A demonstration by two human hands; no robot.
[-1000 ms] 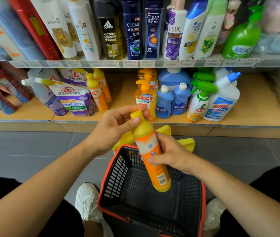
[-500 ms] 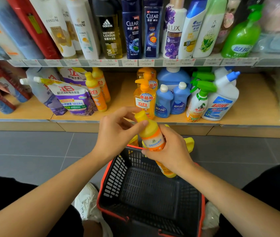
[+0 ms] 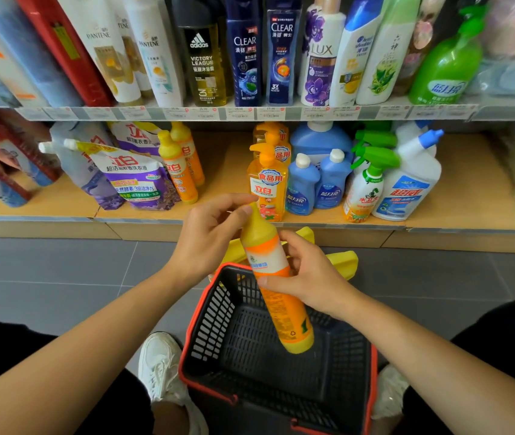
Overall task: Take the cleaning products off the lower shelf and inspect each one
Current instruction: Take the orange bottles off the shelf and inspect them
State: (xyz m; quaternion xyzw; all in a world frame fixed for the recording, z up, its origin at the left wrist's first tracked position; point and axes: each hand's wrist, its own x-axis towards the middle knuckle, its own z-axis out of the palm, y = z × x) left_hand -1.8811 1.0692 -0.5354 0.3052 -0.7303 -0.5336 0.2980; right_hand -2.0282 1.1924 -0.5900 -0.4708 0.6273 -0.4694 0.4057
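Note:
I hold an orange bottle with a yellow cap (image 3: 276, 287) tilted over a black shopping basket (image 3: 218, 312). My right hand (image 3: 309, 277) grips its middle, thumb across the label. My left hand (image 3: 209, 233) pinches the yellow cap at the top. On the lower shelf (image 3: 225, 171) stand two more orange bottles (image 3: 177, 167), purple refill pouches (image 3: 137, 180), orange pump bottles (image 3: 267, 183), small blue bottles (image 3: 316, 183), a green-trigger spray bottle (image 3: 364, 189) and a white bottle with a blue cap (image 3: 410, 183).
The upper shelf (image 3: 250, 113) carries several shampoo and body-wash bottles. The basket has a red rim and yellow handles (image 3: 341, 259) and stands on grey floor tiles between my white shoes (image 3: 162, 365). Red packages (image 3: 2, 164) lie at the far left of the lower shelf.
The bottle has turned in my hands, showing another side of its label. My right hand shifted along the body. My left fingers stayed on the cap.

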